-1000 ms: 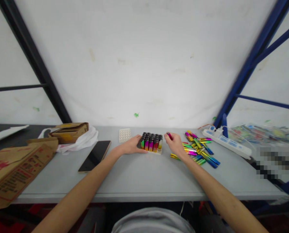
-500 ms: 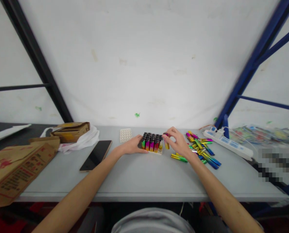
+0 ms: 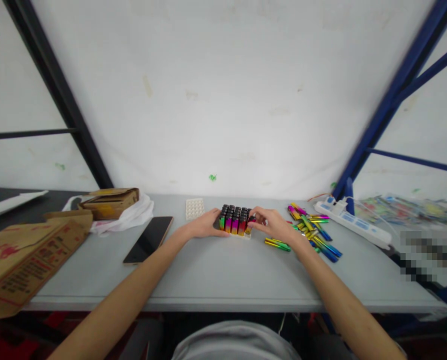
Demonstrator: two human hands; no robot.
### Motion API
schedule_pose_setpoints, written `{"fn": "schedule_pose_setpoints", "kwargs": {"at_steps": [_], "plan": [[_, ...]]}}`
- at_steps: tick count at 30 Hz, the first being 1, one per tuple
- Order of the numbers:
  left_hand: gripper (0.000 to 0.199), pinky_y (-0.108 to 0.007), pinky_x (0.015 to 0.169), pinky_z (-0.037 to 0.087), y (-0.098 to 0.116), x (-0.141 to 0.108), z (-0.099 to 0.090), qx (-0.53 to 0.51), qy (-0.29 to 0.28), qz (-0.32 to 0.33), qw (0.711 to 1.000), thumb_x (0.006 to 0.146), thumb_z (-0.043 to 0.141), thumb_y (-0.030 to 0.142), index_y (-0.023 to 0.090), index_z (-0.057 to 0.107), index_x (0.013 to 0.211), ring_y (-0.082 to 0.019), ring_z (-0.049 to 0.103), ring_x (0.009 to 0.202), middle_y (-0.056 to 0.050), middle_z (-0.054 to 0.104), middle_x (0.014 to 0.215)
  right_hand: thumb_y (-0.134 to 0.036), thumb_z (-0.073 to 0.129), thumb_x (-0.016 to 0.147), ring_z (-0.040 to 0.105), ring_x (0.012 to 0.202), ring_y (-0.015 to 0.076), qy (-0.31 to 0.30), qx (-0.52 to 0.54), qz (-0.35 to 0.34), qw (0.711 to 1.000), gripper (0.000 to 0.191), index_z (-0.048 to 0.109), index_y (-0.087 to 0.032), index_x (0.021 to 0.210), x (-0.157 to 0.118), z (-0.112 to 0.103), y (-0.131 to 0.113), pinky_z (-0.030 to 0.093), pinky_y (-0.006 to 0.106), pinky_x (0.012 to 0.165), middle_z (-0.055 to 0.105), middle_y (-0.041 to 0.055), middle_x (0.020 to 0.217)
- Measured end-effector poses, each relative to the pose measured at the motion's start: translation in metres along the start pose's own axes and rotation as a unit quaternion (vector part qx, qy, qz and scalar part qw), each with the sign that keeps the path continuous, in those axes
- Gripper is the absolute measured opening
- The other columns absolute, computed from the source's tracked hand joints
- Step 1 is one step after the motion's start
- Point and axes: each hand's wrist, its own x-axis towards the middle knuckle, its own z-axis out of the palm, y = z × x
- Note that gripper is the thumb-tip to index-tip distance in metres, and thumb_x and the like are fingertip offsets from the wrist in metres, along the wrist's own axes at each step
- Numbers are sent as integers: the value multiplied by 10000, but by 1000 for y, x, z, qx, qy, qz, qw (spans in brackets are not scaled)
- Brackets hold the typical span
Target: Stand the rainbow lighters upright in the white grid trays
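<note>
Several shiny multicoloured lighters with black tops stand upright in close rows in a pale tray, whose rim shows at the front right. My left hand grips the left side of this block, thumb along the front and fingers toward the back. At the block's right front corner, my right hand pinches a lighter by its black top; it stands upright in line with the front row. To the right lies a loose pile of metallic lighters, with a couple more just below my right wrist.
Behind my left hand lies a white tray with round pockets. A dark phone or tablet, a cardboard box on a white plastic bag and a brown paper bag are on the left. A power strip lies right.
My right hand has moved left and slightly down, bringing the lighter from beside the block into its front right corner. My left hand has stayed in place.
</note>
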Motion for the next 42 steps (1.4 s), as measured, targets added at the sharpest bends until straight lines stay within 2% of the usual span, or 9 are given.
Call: {"fn": "schedule_pose_setpoints", "kwargs": {"at_steps": [7, 13, 17, 20, 25, 29, 35, 38, 42], "plan": [[822, -454, 1067, 459, 0, 0, 0, -7, 4, 7, 1000, 694, 831, 598, 155, 590, 1343, -358, 596, 1198, -142, 642, 1311, -455, 632, 956, 605, 690, 171, -19, 15, -3, 1000, 270, 694, -205, 1035, 1, 1, -1, 458, 282, 670, 701, 18, 788], [805, -445, 1062, 461, 0, 0, -1, -1, 3, 11, 1000, 708, 822, 601, 179, 580, 1349, -343, 595, 1188, -125, 639, 1315, -478, 648, 940, 605, 661, 165, 25, 29, 2, 999, 403, 638, -220, 1249, 0, -3, -2, 467, 275, 653, 692, 2, 760], [789, -456, 1060, 459, -1, 0, 0, 6, -1, 8, 1000, 717, 816, 597, 167, 578, 1335, -344, 595, 1174, -133, 635, 1298, -475, 611, 948, 631, 695, 173, 28, 8, 40, 999, 305, 704, -192, 1010, -5, -28, 0, 470, 283, 674, 708, 27, 761], [776, -456, 1045, 467, -1, 0, 0, 7, -2, 3, 1000, 713, 813, 609, 161, 590, 1306, -347, 600, 1156, -132, 639, 1281, -471, 632, 911, 650, 733, 188, -51, 2, 82, 995, 308, 731, -180, 891, -15, -47, 8, 479, 296, 700, 735, 51, 807], [775, -447, 1043, 467, 2, -1, -1, 5, -1, 5, 1000, 715, 810, 609, 166, 583, 1309, -346, 596, 1169, -132, 638, 1287, -527, 752, 772, 664, 766, 214, -217, 30, 156, 963, 367, 779, -196, 930, -29, -59, 17, 486, 301, 699, 757, 51, 850], [763, -433, 1041, 469, 3, -1, -2, 5, 4, 7, 1000, 709, 810, 617, 175, 595, 1292, -339, 603, 1157, -118, 656, 1255, -460, 832, 677, 664, 828, 241, -260, -31, 170, 950, 376, 800, -208, 954, -28, -51, 15, 493, 321, 748, 751, 61, 908], [753, -436, 1027, 485, 2, 0, -1, 15, 3, 4, 1000, 705, 808, 629, 167, 605, 1263, -341, 612, 1141, -115, 663, 1218, -423, 786, 752, 642, 955, 255, -214, -28, 117, 970, 323, 780, -194, 978, -23, -37, 17, 484, 352, 871, 724, 94, 1040], [749, -440, 1032, 484, 1, 0, -1, 12, 5, 6, 1000, 703, 810, 628, 174, 608, 1262, -346, 613, 1142, -113, 663, 1226, -486, 728, 828, 651, 936, 231, -178, 104, 111, 972, 373, 708, -178, 1038, -22, -37, 12, 499, 343, 848, 721, 84, 1019], [780, -441, 1051, 471, 0, 0, 0, 0, 6, 12, 1000, 704, 810, 634, 183, 592, 1302, -348, 602, 1170, -116, 647, 1282, -550, 676, 887, 646, 877, 195, -118, 262, 104, 952, 404, 603, -198, 1071, -18, -38, -3, 500, 320, 790, 701, 44, 930]]}}
